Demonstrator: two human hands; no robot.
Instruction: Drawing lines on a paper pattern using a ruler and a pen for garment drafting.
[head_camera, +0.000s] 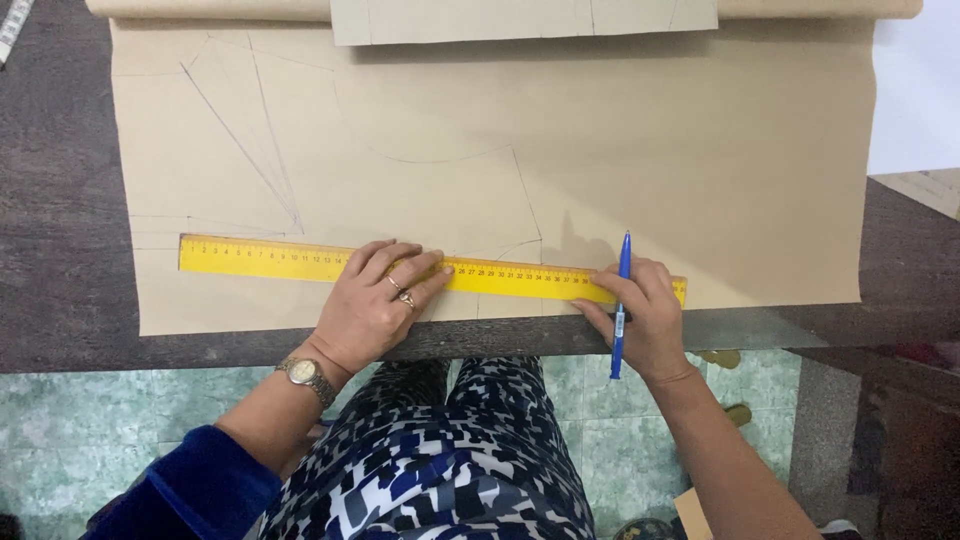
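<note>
Looking down, we see a long yellow ruler (300, 260) lying flat across the lower part of a sheet of tan pattern paper (650, 150), close to the near edge of the worktop (60, 250). Its top edge carries fine black graduations, and it runs slightly downhill from left to right. Our left hand (375, 305), wearing 2 rings and a metal wristwatch (308, 376), lies spread flat, its fingers pressing the ruler's middle. Our right hand (645, 310) presses the ruler's right end while loosely gripping a blue pen (621, 300), which stands almost vertical in the picture. Pencil lines and curves cross the paper, and a 2nd cut piece (520, 20) lies at its far edge. The worktop is dark brown wood. Below it we see a pale green mottled tile floor (90, 420) and our patterned blue, black and white trousers (450, 460).
</note>
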